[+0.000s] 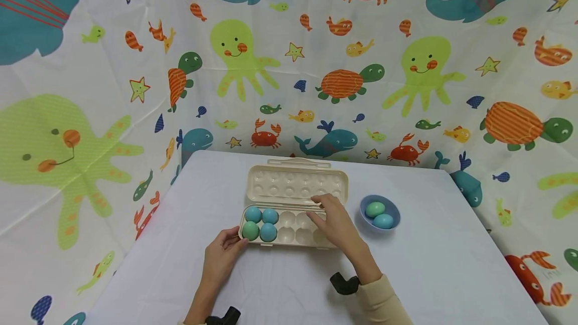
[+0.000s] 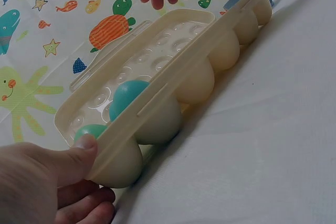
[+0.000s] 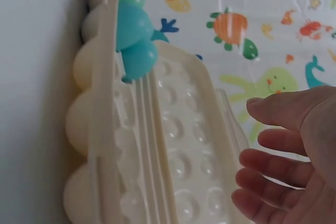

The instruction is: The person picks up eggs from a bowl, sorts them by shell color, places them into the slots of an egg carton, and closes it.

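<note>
A cream plastic egg carton (image 1: 303,234) lies open on the table, its lid (image 1: 298,183) folded back. In its left cells sit three blue eggs (image 1: 268,232) and one green egg (image 1: 250,230). My left hand (image 1: 222,259) holds the carton's left end, the thumb on the rim beside the green egg and the fingers lower at the outside, as the left wrist view shows. Over the right part of the carton hovers my right hand (image 1: 336,224), fingers spread and nothing in them. In the right wrist view this hand (image 3: 294,156) is apart from the lid.
To the right of the carton stands a blue bowl (image 1: 394,222) holding a green egg (image 1: 375,209) and a blue egg (image 1: 383,221). White cloth covers the table (image 1: 433,265). A curtain (image 1: 280,34) printed with sea animals hangs behind and at the sides.
</note>
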Demonstrator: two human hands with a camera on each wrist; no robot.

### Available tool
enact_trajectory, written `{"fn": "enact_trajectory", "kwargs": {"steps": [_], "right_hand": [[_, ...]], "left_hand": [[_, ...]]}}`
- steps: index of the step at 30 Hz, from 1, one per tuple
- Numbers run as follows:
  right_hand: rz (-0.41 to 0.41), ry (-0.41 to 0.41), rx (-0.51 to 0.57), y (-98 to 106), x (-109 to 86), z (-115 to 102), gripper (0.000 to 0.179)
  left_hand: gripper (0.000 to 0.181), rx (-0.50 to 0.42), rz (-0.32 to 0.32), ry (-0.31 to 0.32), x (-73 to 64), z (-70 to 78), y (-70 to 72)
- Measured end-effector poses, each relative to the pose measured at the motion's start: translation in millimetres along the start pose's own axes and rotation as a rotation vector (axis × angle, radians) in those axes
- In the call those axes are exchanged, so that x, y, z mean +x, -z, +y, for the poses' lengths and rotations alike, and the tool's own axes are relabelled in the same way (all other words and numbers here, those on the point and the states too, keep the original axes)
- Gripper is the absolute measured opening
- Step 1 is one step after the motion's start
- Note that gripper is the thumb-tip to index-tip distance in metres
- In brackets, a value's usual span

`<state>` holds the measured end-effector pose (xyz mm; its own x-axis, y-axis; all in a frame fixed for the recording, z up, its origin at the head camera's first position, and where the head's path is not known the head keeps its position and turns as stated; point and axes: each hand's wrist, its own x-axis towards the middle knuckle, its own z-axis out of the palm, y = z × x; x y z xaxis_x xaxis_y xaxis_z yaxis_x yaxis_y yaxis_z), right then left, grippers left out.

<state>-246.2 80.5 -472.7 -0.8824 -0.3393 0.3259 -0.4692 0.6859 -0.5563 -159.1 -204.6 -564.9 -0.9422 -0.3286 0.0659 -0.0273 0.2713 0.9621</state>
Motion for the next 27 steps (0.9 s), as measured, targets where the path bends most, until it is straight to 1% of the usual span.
{"fn": "enact_trajectory", "kwargs": {"steps": [3, 7, 16, 27], "right_hand": [[0.037, -0.027, 0.002, 8, 0.3, 8, 0.038], [0.059, -0.070, -0.010, 18, 0.4, 18, 0.038], [0.038, -0.201, -0.037, 40, -2.1, 38, 0.043], [0.073, -0.284, -0.079, 73, -8.0, 60, 0.045]], "left_hand": [[0.048, 0.003, -0.001, -0.003, -0.5, -0.3, -0.2], [0.048, 0.004, 0.000, -0.007, -0.9, -1.0, -0.5], [0.049, -0.002, 0.008, -0.014, -1.6, -3.0, -2.2], [0.049, -0.022, -0.001, 0.001, 2.3, -3.8, -1.2]]}}
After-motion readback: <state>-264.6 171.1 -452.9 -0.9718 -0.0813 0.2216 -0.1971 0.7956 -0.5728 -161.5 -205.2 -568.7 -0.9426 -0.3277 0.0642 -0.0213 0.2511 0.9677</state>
